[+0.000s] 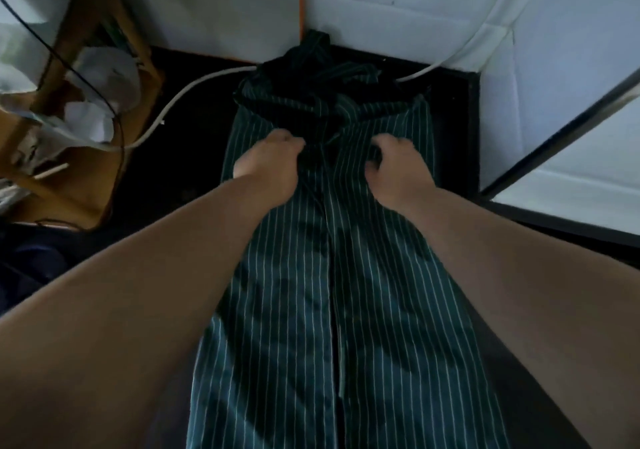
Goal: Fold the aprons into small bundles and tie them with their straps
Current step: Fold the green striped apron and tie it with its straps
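Note:
A dark green apron (pixel 332 292) with thin white stripes lies lengthwise on a black table (pixel 187 157), its two sides folded in so they meet at a centre seam. Its straps (pixel 311 70) lie bunched in a dark heap at the far end. My left hand (pixel 273 164) grips the cloth left of the seam, fingers curled. My right hand (pixel 394 168) grips the cloth right of the seam, fingers curled into it. Both hands sit just below the strap heap.
A white cable (pixel 180 98) curves over the table behind the apron. A brown cardboard box (pixel 79 129) with crumpled white paper stands at the left. White foam panels (pixel 398 8) wall the back and right. A dark-framed panel edge (pixel 554 140) runs at the right.

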A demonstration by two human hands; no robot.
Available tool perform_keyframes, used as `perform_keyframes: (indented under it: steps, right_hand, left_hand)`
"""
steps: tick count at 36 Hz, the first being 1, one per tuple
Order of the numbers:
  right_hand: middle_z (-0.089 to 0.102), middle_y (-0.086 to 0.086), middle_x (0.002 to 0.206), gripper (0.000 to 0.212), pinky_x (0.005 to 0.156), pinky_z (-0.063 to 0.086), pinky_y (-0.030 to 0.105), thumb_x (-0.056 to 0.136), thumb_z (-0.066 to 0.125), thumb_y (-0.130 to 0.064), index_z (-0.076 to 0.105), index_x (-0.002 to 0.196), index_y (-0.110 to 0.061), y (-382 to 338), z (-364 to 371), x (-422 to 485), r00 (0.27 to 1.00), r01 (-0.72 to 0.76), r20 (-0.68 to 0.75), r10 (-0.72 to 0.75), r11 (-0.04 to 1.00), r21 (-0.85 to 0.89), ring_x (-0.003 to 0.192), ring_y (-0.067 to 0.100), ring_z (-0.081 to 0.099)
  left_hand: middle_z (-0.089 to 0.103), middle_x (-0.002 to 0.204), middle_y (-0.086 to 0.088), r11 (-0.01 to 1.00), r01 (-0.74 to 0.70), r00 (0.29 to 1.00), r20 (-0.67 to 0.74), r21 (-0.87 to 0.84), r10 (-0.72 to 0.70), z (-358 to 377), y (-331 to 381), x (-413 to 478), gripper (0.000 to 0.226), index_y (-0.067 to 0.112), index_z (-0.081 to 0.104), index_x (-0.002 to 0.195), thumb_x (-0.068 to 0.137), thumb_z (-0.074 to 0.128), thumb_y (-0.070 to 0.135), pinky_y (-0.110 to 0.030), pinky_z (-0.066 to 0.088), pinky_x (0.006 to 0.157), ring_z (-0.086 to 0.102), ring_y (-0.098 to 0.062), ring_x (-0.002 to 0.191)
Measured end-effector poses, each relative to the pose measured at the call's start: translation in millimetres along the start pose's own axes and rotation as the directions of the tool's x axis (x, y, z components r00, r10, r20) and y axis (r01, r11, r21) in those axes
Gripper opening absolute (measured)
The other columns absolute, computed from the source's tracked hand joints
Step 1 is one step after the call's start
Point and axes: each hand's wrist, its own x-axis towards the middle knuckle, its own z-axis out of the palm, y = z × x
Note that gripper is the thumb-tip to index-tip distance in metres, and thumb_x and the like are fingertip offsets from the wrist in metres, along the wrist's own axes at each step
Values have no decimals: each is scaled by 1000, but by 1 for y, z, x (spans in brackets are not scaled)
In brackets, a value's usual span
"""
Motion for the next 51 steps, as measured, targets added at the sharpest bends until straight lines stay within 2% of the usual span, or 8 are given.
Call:
perform_keyframes:
  steps: [5, 8, 15, 19, 23, 35, 41, 51]
  right_hand:
    - [60, 12, 94, 77, 57, 43, 30, 100, 48, -30, -7, 153, -30, 0, -4, 27, 987, -18, 160, 27, 998, -55, 62, 19, 51]
    - [56, 17, 128, 86, 76, 46, 31, 96, 54, -38, -13, 150, -33, 4, -1, 36, 964, -52, 253, 83, 991, -126, 84, 25, 58]
    - [29, 8, 154, 86, 89, 45, 31, 91, 61, -40, 5, 154, -21, 5, 0, 45, 956, -48, 283, 83, 990, -130, 125, 29, 47]
    - [56, 2, 98, 53, 65, 42, 22, 86, 68, -19, 43, 132, -6, -3, 6, 43, 990, 48, 137, -45, 999, -21, 84, 16, 52]
    - [49, -1, 102, 43, 73, 40, 23, 88, 67, -22, 47, 123, -8, 3, 22, 34, 998, 42, 29, -48, 986, 159, 93, 16, 51]
    - [63, -2, 98, 30, 72, 42, 17, 99, 43, -38, 53, 121, -19, -23, 13, 29, 990, -105, 138, 38, 844, 525, 89, 10, 57]
    - [58, 7, 74, 25, 63, 44, 22, 92, 58, -23, 63, 75, -6, -32, -1, 26, 981, -62, 193, 5, 954, 294, 70, 18, 57]
    - [60, 16, 93, 23, 68, 49, 32, 97, 53, -16, 67, 105, 0, -13, -60, 33, 944, -299, 119, 307, 951, -79, 77, 24, 57]
  left_hand:
    - [19, 156, -8, 997, -60, 997, 47, -49, 62, 14, -13, 32, 55, 18, 21, 153, 101, 40, 12, -44, 42, 103, 38, -29, 132]
    - [36, 142, -15, 997, -13, 999, 44, -74, 17, 14, -15, 38, 44, 16, 36, 145, 102, 43, 24, -39, 47, 90, 46, -31, 120]
    - [43, 131, -15, 971, 91, 978, -164, -221, -130, 7, -22, 43, 34, 15, 51, 130, 100, 47, 31, -37, 47, 79, 53, -31, 102]
    - [25, 141, -13, 970, 96, 963, -225, -224, -148, 13, -12, 38, 40, 14, 41, 133, 97, 54, 24, -35, 44, 68, 47, -25, 83]
    - [34, 135, -13, 949, -1, 947, -306, -315, -100, 27, -16, 20, 31, 11, 48, 125, 95, 56, 16, -30, 45, 74, 48, -20, 88]
    - [65, 85, 11, 658, 78, 996, 34, -749, -80, 18, -2, 7, 16, 24, 66, 96, 99, 51, 30, -12, 42, 58, 55, 0, 68]
    - [62, 78, 7, 645, 195, 981, 146, -739, -130, -8, -14, 3, 18, 27, 68, 93, 98, 53, 36, -21, 47, 71, 59, -6, 69]
    - [65, 84, -12, 801, 463, 867, 4, -380, -499, -58, -55, -4, 27, 22, 65, 81, 96, 55, 42, -50, 51, 87, 60, -36, 84]
